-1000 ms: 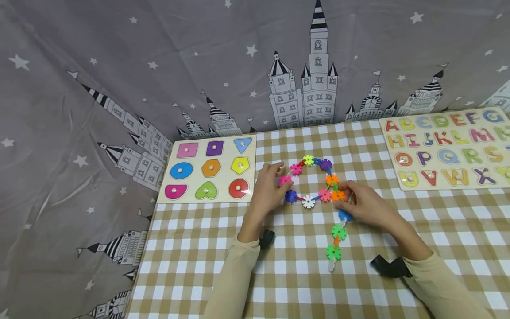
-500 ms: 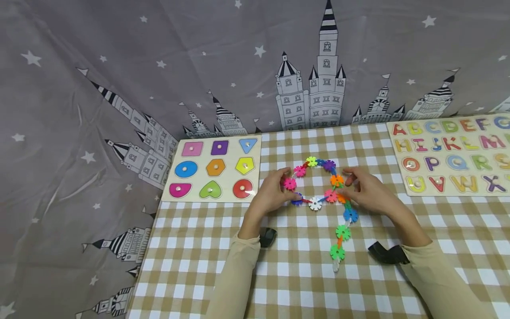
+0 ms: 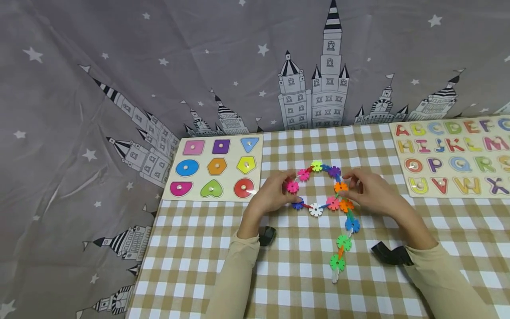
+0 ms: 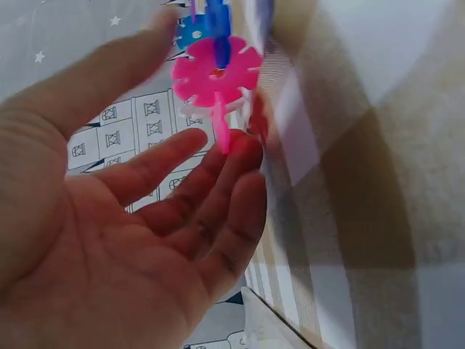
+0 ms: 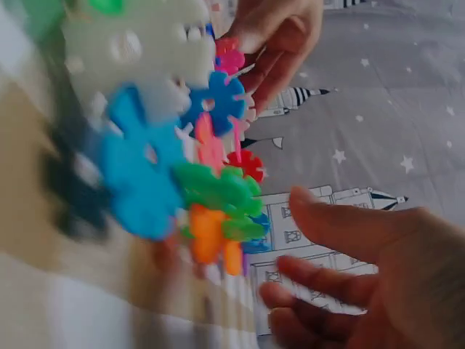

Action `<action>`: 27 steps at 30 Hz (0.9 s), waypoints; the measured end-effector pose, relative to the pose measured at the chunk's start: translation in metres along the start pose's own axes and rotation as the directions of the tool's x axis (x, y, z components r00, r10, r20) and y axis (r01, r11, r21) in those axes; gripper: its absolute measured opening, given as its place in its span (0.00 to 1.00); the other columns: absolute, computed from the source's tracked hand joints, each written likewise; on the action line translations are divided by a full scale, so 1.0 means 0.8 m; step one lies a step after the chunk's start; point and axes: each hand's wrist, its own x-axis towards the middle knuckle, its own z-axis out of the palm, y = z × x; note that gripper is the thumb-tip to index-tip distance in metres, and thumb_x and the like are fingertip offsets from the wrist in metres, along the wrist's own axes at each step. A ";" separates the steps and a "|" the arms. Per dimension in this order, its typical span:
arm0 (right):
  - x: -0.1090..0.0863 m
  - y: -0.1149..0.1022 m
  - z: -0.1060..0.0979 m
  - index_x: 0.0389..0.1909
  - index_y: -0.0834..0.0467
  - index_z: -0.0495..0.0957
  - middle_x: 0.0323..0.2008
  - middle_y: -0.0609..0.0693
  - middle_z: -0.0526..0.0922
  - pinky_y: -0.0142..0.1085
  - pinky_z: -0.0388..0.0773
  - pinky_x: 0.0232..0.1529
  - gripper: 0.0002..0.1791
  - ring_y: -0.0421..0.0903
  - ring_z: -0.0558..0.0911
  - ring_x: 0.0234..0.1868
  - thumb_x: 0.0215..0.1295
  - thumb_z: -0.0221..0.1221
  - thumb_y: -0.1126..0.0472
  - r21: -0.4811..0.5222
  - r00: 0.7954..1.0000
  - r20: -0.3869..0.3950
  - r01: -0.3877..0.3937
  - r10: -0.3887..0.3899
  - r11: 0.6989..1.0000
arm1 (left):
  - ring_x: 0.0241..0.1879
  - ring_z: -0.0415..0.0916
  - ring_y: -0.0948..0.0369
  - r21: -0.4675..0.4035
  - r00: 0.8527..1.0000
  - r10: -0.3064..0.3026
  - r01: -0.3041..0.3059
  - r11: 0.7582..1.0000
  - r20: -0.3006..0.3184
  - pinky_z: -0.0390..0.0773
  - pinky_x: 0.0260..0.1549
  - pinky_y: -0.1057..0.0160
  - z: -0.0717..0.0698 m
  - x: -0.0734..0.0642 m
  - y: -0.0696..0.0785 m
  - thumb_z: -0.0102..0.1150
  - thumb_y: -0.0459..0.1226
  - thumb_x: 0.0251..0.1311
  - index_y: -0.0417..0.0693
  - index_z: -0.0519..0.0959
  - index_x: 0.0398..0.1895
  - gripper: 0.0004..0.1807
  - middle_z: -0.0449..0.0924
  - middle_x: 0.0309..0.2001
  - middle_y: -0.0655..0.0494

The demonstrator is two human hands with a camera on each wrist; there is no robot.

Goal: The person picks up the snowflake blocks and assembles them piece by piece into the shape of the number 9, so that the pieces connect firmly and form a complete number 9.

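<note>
On the checked cloth lies a chain of notched plastic snowflake discs [image 3: 316, 209], linked edge to edge into a ring with a tail running toward me. At the ring's left side my left hand [image 3: 272, 191] has its thumb by the dark blue disc [image 3: 298, 204] and its fingers by the pink disc [image 3: 292, 187]. The left wrist view shows that palm with loosely bent, spread fingers. My right hand [image 3: 372, 192] is beside the ring's right side, close to the upper orange disc [image 3: 341, 187]. In the right wrist view its thumb and fingers stand apart, with nothing between them.
A shape puzzle board [image 3: 205, 178] with knobbed pieces lies at the back left. An alphabet puzzle board [image 3: 450, 170] is at the back right. Behind the table hangs a grey curtain [image 3: 223, 35] printed with castles and stars.
The chain has shifted slightly toward me. My right hand has moved from the lower orange disc up to the upper one, uncovering the lower. The left hand's thumb has moved to the dark blue disc.
</note>
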 end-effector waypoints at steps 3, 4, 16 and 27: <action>0.022 -0.007 -0.009 0.48 0.64 0.78 0.42 0.56 0.79 0.45 0.72 0.46 0.19 0.52 0.75 0.43 0.57 0.69 0.62 -0.052 0.990 -0.037 0.131 -0.133 0.990 | 0.48 0.70 0.55 0.040 0.999 0.008 -0.006 0.999 -0.045 0.73 0.50 0.58 0.001 0.006 0.001 0.67 0.43 0.59 0.43 0.72 0.65 0.31 0.77 0.52 0.48; 0.033 -0.009 -0.011 0.48 0.63 0.78 0.45 0.57 0.79 0.48 0.71 0.50 0.19 0.54 0.75 0.47 0.57 0.69 0.63 -0.072 0.983 -0.025 0.178 -0.180 0.981 | 0.46 0.70 0.55 0.058 0.997 0.012 -0.008 0.998 -0.076 0.73 0.48 0.59 0.002 0.008 0.001 0.66 0.43 0.60 0.42 0.74 0.62 0.29 0.78 0.49 0.47; 0.121 -0.025 0.016 0.54 0.53 0.81 0.48 0.52 0.80 0.49 0.66 0.52 0.21 0.52 0.71 0.49 0.59 0.68 0.55 -0.192 0.903 0.307 0.370 -0.302 0.909 | 0.31 0.74 0.64 -0.032 0.986 -0.012 0.007 0.999 -0.165 0.73 0.31 0.71 0.015 0.023 0.002 0.66 0.36 0.59 0.44 0.81 0.40 0.08 0.82 0.32 0.54; 0.124 -0.017 0.039 0.44 0.52 0.83 0.40 0.49 0.80 0.50 0.66 0.52 0.19 0.52 0.74 0.48 0.52 0.71 0.52 -0.170 0.893 0.237 0.426 -0.382 0.889 | 0.25 0.69 0.65 -0.001 0.977 -0.016 0.016 1.000 -0.212 0.66 0.24 0.72 0.019 0.024 0.003 0.67 0.36 0.57 0.44 0.80 0.28 0.07 0.79 0.25 0.55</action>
